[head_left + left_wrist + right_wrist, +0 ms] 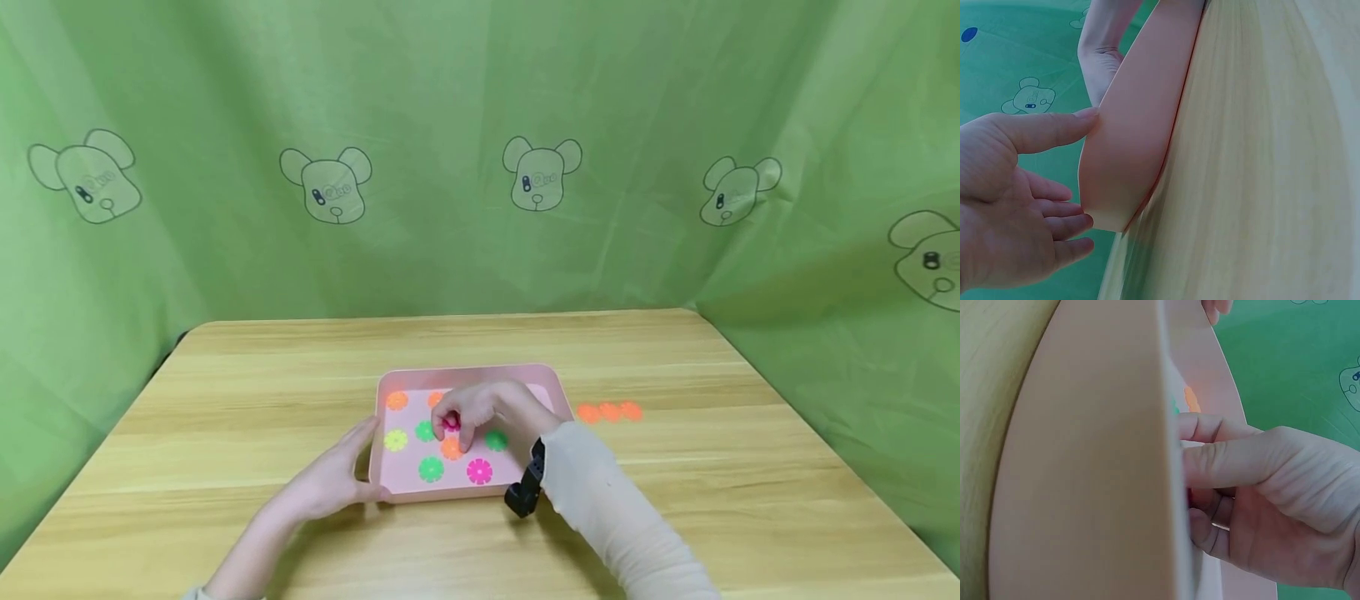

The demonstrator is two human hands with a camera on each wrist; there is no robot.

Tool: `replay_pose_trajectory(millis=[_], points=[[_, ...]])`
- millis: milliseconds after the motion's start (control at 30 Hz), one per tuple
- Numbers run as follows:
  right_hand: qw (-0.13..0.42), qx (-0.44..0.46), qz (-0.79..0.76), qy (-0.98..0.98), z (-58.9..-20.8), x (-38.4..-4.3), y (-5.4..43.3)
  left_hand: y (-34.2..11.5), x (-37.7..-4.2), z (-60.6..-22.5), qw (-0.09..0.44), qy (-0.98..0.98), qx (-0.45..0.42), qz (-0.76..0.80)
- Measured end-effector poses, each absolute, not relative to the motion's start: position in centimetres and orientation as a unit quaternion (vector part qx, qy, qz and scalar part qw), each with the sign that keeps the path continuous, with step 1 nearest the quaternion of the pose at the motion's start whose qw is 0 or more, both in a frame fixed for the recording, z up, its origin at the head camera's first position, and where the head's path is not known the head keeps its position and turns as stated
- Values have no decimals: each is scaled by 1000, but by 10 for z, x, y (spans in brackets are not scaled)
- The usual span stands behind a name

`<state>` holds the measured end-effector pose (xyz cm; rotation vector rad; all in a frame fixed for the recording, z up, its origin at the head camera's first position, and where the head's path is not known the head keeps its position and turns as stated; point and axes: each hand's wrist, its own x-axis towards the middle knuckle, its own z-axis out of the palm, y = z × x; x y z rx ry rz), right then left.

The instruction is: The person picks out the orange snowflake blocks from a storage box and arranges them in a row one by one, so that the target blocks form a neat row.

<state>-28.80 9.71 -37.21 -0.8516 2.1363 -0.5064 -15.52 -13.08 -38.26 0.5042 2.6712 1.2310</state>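
Wooden table (750, 500) carries pink tray (450, 497); orange discs (610, 411) alongside.

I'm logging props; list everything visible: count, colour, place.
Tray: one, pink, on table
Table: one, tan, below
Orange discs: six visible, orange, three in tray, three right of it
Green discs: three, green, in tray
Yellow disc: one, yellow, tray's left
Magenta discs: two, magenta, tray's near side and at right hand
Curtain: count unclear, green, behind table
Bear outlines: five (head view), dark, on curtain
Wrist device: one, black, right wrist
Sleeves: two, pale, bottom edge
Left hand: one, bare, touching tray
Right hand: one, bare, inside tray
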Motion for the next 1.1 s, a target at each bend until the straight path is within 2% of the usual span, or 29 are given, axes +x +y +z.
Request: replay_pose_trajectory(millis=[1100], points=[[355, -300, -252, 849, -373, -285, 103, -132, -158, -385, 90, 892, 169, 410]])
